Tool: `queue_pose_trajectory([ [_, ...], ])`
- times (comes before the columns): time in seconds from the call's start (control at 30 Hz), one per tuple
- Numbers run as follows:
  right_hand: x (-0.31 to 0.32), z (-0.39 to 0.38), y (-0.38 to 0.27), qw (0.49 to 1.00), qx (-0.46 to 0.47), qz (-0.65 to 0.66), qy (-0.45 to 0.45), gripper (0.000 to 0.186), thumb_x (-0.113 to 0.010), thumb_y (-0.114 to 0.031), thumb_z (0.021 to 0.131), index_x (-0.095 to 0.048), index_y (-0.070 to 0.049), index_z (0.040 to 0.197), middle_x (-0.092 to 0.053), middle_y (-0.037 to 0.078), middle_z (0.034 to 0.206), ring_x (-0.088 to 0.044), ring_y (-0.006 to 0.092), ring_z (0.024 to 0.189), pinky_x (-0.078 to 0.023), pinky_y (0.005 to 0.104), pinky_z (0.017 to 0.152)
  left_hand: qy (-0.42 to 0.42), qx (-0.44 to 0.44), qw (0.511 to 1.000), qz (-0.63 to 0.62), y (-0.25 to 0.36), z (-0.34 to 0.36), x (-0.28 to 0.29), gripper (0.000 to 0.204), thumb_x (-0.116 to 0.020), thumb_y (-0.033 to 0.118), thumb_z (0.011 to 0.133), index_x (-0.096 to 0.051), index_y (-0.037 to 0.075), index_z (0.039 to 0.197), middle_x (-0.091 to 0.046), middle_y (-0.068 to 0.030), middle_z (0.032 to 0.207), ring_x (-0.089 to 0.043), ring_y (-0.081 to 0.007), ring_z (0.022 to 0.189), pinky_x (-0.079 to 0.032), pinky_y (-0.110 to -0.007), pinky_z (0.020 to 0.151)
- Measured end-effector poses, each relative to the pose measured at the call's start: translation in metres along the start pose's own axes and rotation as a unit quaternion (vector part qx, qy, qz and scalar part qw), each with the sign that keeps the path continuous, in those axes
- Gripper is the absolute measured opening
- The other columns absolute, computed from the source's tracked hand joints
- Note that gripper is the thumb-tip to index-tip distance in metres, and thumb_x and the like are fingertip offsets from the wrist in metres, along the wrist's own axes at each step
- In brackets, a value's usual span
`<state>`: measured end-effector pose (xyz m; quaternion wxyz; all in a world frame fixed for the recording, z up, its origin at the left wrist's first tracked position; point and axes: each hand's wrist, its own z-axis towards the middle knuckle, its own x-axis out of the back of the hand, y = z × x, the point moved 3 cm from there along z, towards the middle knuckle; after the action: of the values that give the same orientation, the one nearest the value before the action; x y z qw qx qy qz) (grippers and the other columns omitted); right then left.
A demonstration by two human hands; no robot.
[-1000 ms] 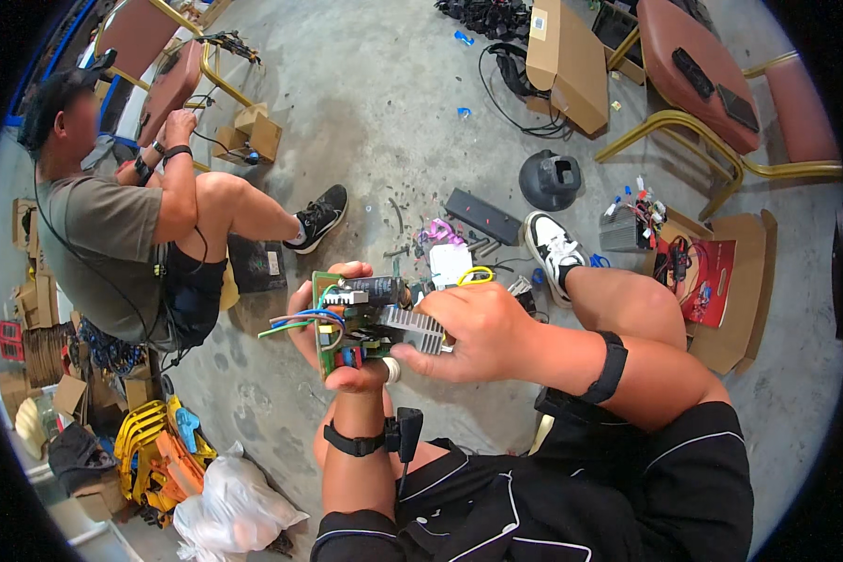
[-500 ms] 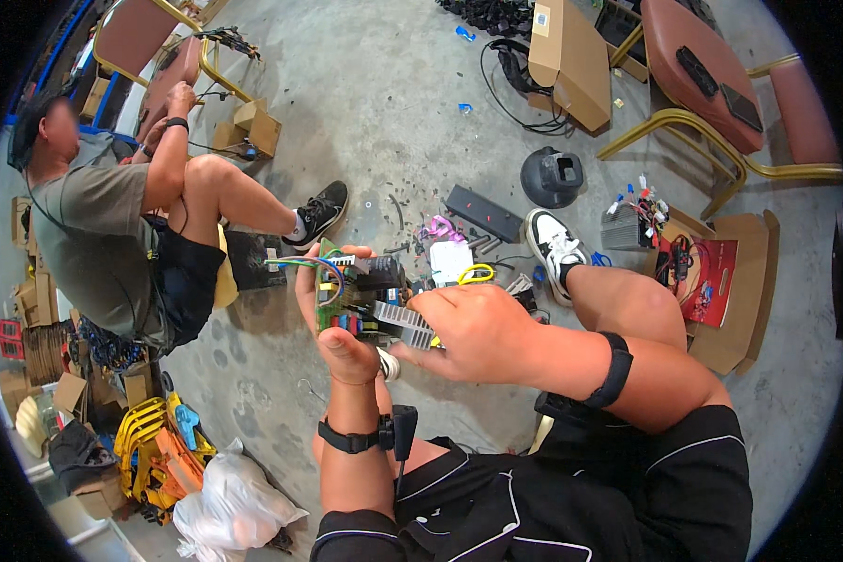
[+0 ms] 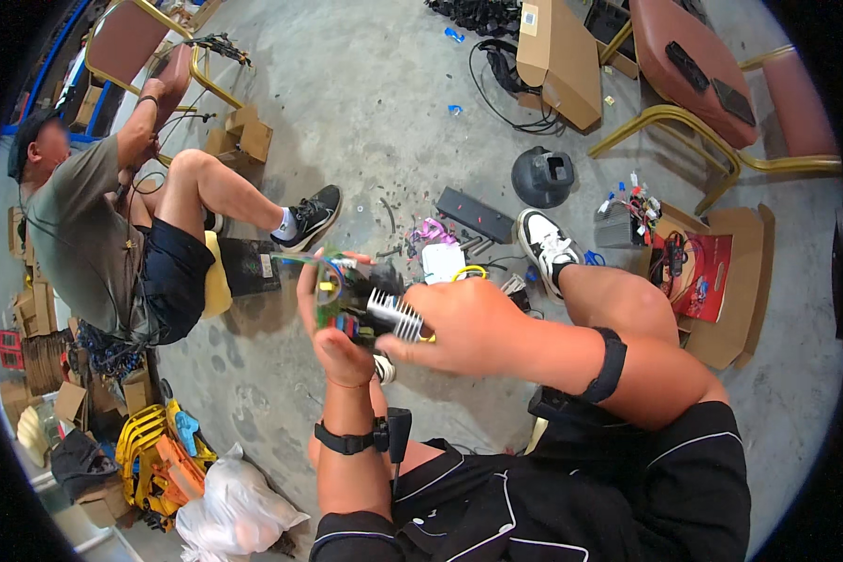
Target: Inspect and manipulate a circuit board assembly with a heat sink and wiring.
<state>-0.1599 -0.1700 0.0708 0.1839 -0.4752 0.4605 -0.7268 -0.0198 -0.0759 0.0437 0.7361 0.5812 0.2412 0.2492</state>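
Above the floor between my knees, my left hand (image 3: 335, 354) is closed around a green circuit board (image 3: 329, 283) whose face stands roughly upright. Colored wires, dark cylindrical parts and small red and blue components sit on the board, blurred by motion. My right hand (image 3: 468, 323) grips a silver finned heat sink (image 3: 393, 315) at the board's right side, its fingertips partly hidden behind the hand's back. Whether the heat sink is still fixed to the board I cannot tell. A bit of yellow shows by the right fingers.
Beyond my hands lie a long black case (image 3: 479, 215), a white block (image 3: 443, 263) and scattered scraps. A black hollow cap (image 3: 543, 176) stands by my right shoe. Opened cardboard (image 3: 747, 281) and chairs are at right. At left sits another person (image 3: 89, 220), near a white bag (image 3: 234, 501).
The heat sink has tilted and my right hand has shifted slightly left with it. The board is blurred now. The other person's arms have moved, and the view has shifted slightly.
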Motion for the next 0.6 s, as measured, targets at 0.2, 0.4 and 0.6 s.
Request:
queue_pose_trajectory([
  [0.2,-0.004,-0.003,-0.013,0.984,0.126,-0.105,0.07,0.045,-0.077,-0.043,0.083,-0.052,-0.006,0.073,-0.057,0.01,0.061,-0.061,0.0276,0.052,-0.049,0.0378,0.047,0.01,0.085,0.995,-0.042,-0.007,0.006,0.007,0.102,-0.041,0.088,0.083,-0.054,-0.004,0.125,-0.063,-0.0114,0.115,-0.063,-0.0195,0.1,-0.055,-0.036,0.086],
  [0.4,-0.006,-0.004,-0.017,0.98,0.133,-0.131,0.067,0.044,-0.076,-0.04,0.084,-0.05,-0.006,0.07,-0.055,0.009,0.059,-0.061,0.026,0.05,-0.049,0.0365,0.046,0.017,0.107,0.987,-0.119,-0.019,0.003,0.006,0.101,-0.039,0.088,0.084,-0.054,-0.002,0.126,-0.063,-0.0125,0.117,-0.064,-0.021,0.101,-0.054,-0.036,0.088],
  [0.6,-0.006,-0.002,-0.018,0.98,0.118,-0.151,0.051,0.045,-0.075,-0.042,0.083,-0.052,-0.006,0.068,-0.058,0.01,0.06,-0.061,0.0271,0.049,-0.049,0.0378,0.047,-0.026,0.168,0.972,-0.16,-0.026,0.003,0.005,0.095,-0.039,0.085,0.088,-0.056,0.0,0.127,-0.065,-0.0117,0.115,-0.064,-0.022,0.1,-0.053,-0.037,0.092],
])
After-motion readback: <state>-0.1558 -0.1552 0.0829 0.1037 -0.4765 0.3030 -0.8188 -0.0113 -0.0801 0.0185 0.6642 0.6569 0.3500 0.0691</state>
